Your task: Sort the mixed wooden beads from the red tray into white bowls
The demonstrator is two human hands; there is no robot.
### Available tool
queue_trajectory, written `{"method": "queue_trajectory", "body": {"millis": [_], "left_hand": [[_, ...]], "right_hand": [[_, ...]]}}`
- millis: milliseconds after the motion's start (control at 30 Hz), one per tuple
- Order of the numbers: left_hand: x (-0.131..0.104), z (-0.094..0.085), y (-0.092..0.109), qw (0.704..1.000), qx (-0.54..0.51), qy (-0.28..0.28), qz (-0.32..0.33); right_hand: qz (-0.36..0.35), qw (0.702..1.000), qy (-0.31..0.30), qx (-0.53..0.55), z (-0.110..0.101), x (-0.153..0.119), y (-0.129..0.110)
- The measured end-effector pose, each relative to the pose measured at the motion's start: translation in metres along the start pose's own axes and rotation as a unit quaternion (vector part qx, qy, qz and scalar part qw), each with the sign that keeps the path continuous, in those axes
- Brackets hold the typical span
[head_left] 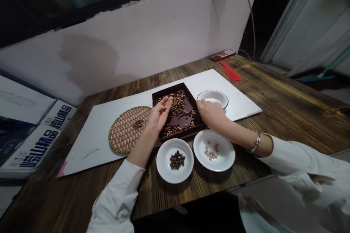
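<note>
My left hand (160, 113) is turned palm up over the left side of a dark red tray (183, 117), its fingers stretched and slightly cupped. A small brown bead seems to lie on those fingers. Many round brown, tan and dark beads (179, 103) are spread across the tray floor. My right hand (209, 112) is closed at the tray's right wall, beside a white bowl with a dark rim (218, 95). Its fingertips are hidden, so what they pinch cannot be made out.
Nearest me are a white bowl (163, 169) of dark beads and another white bowl (229, 158) of pale beads. A woven mat (123, 133) bearing small greenish-brown pieces lies left on a white board (98, 123). Behind are a red comb (230, 71) and a phone (222, 55).
</note>
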State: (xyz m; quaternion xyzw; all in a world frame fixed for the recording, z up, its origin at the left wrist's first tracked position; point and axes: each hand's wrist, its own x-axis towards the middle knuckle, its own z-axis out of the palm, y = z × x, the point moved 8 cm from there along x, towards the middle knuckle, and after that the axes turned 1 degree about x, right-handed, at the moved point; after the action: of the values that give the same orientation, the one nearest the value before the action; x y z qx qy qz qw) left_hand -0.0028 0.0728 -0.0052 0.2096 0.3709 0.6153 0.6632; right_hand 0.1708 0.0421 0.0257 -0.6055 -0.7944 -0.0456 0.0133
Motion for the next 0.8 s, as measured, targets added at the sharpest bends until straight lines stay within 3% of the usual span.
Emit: {"method": "queue_trajectory", "body": {"millis": [200, 800], "left_hand": [[0.0, -0.001, 0.007, 0.998, 0.036, -0.01, 0.055], [-0.007, -0.024, 0.034, 0.969, -0.056, 0.09, 0.221]], "right_hand": [[0.0, 1.0, 0.002, 0.002, -0.001, 0.0, 0.0], [0.0, 1.0, 0.001, -0.01, 0.0, -0.001, 0.0]]}}
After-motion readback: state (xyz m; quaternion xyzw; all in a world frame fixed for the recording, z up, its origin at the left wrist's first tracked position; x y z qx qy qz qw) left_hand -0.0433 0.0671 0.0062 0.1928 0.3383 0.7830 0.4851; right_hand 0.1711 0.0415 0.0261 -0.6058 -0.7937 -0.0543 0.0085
